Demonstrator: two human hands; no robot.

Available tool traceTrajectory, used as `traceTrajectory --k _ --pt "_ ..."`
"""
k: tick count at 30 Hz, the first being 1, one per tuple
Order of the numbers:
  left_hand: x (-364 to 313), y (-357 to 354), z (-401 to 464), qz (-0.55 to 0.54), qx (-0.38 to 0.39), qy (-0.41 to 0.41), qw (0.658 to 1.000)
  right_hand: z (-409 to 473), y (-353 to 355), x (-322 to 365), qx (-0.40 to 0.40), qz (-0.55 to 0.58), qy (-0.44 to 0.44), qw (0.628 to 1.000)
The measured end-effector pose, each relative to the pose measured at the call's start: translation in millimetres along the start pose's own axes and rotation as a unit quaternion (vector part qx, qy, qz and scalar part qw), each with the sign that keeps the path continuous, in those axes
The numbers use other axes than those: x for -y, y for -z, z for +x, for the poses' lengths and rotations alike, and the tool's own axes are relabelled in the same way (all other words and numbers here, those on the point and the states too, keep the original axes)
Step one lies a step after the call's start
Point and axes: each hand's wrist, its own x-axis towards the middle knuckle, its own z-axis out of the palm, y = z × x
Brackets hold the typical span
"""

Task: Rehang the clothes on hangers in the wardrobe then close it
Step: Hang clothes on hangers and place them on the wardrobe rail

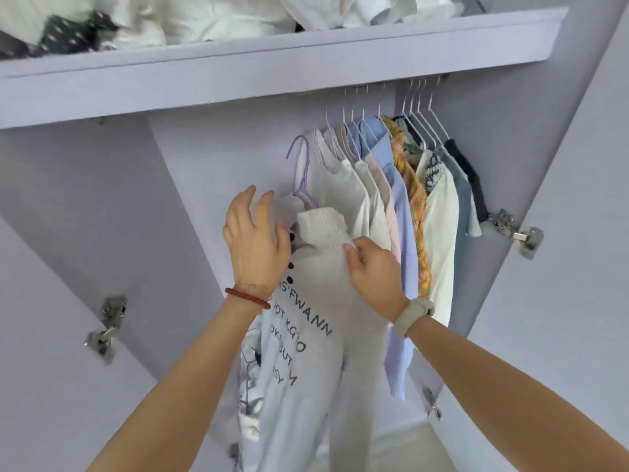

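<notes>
Nearest to me, both forearms reach up into the open wardrobe (190,158). The left hand (253,240) has a red bracelet at the wrist; its fingers are spread and nearly straight, lying against the left shoulder of the grey sweater (320,294), gripping nothing that I can see. The right hand (372,272), with a pale watch on its wrist, pinches the ribbed collar of that sweater between thumb and fingertips.

The grey sweater sits on a purple hanger (304,178), whose hook is below the rail and not on it. A light blue garment with black lettering (289,352) hangs under my left forearm, overlapping the sweater's left side; I cannot tell what carries it.

Behind, toward the right end of the rail, a row of hung clothes (401,185) on white wire hangers: white, pink, blue, orange-patterned, cream, grey-blue, dark. They are packed touching one another.

Metal hinges show on the left door (105,325) and the right door (514,229), both swung open.

Farthest up, the top shelf (272,63) holds a heap of white fabric (211,18) and, toward its left end, a dark dotted piece (71,32).
</notes>
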Motion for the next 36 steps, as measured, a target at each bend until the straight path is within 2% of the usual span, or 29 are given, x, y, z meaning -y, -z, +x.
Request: traceTrajectory --k 3,5,9,14,21,27,29,31,33,36 --pt "-16 0 41 0.084 -0.071 -0.101 0.989 55 -6 10 -0.031 0.004 0.005 1.0" --pt "-23 1 69 0.137 -0.113 -0.138 0.974 89 -9 16 -0.057 -0.005 0.011 0.998" --pt "-25 -1 115 0.22 -0.127 -0.12 0.959 141 -16 22 -0.096 -0.033 0.011 0.995" --pt "-14 -15 125 0.27 -0.089 -0.084 0.955 171 -37 13 -0.029 -0.075 -0.057 0.995" --pt "-10 -16 126 0.276 -0.08 -0.088 0.954 161 -50 -9 0.006 -0.016 -0.098 0.995" --pt "-18 -18 109 0.177 -0.086 -0.058 0.979 130 -29 -19 0.01 0.017 0.008 1.0" --pt "-18 -25 86 0.125 -0.064 -0.04 0.989 116 -18 -23 0.022 0.021 0.027 0.999" --pt "-16 -34 57 0.08 -0.019 -0.011 0.997 99 -10 -28 0.058 0.031 0.01 0.998" --pt "-13 -44 25 0.057 0.064 0.022 0.996 74 -6 -35 0.085 0.017 -0.008 0.996" --pt "-8 -57 -29 0.066 0.21 0.037 0.975 21 -2 -50 0.098 -0.022 -0.025 0.995"
